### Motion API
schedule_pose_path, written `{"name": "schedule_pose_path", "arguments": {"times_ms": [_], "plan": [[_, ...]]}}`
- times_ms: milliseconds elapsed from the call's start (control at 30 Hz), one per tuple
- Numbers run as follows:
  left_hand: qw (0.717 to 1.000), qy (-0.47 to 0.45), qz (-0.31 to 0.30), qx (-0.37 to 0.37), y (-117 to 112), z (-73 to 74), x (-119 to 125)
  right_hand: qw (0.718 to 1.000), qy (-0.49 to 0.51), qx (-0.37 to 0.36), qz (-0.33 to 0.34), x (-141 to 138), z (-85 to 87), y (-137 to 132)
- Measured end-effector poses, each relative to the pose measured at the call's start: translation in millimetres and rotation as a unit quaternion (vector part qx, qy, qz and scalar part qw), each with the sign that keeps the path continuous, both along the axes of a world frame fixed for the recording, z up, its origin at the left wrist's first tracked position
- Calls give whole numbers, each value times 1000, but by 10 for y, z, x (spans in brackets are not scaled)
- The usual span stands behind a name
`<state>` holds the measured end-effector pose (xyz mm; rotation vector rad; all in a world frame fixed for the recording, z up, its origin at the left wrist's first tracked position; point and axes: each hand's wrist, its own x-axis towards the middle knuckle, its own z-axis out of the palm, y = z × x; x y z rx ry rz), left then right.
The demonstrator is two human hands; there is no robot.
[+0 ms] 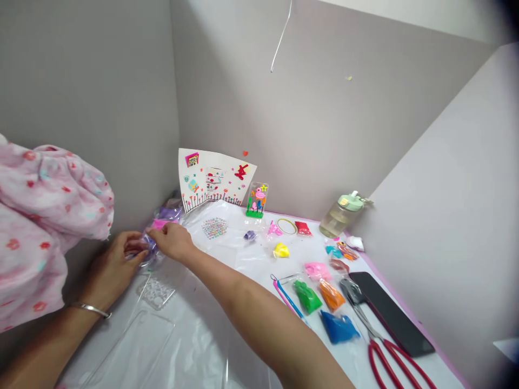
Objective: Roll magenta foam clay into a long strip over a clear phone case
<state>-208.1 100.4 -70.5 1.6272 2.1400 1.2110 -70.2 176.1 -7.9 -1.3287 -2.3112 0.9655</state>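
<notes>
At the left side of the table, both hands are on a clear plastic bag [152,249] with purple and pink contents. My left hand [115,265], a silver bangle on its wrist, curls its fingers at the bag's left edge. My right hand [174,241] pinches the bag from the other side, beside a pink piece [164,223]. What exactly lies inside is hard to make out. Just below the hands lies a clear phone case [158,292] with a silvery pattern. A plain transparent case [133,346] rests nearer to me.
Bagged clay in green [307,296], orange [331,295] and blue [339,327] lies at the right, near red-handled scissors [379,340] and a black phone [391,313]. A bottle [340,216], a decorated case [257,200] and a drawing [214,181] stand behind. Floral cloth [52,216] hangs left.
</notes>
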Motion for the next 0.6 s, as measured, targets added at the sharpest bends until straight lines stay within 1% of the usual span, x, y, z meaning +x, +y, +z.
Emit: {"name": "schedule_pose_path", "arguments": {"times_ms": [67, 133, 267, 333, 433, 600], "plan": [[997, -62, -27, 34, 22, -74, -14, 1000, 2, -17, 2, -82, -33, 40], [992, -104, -51, 57, 35, -128, -27, 999, 7, -32, 10, -139, -81, 75], [987, -131, -66, 71, 48, -181, -34, 998, 30, -47, 18, -183, -190, 134], [988, -120, -67, 67, 48, -189, -31, 998, 47, -42, 10, -185, -234, 151], [994, -77, -70, 43, 34, -177, -19, 996, 91, -21, -15, -185, -286, 153], [996, 20, -83, 9, 27, -93, 36, 984, 170, 7, -58, -180, -350, 87]]}}
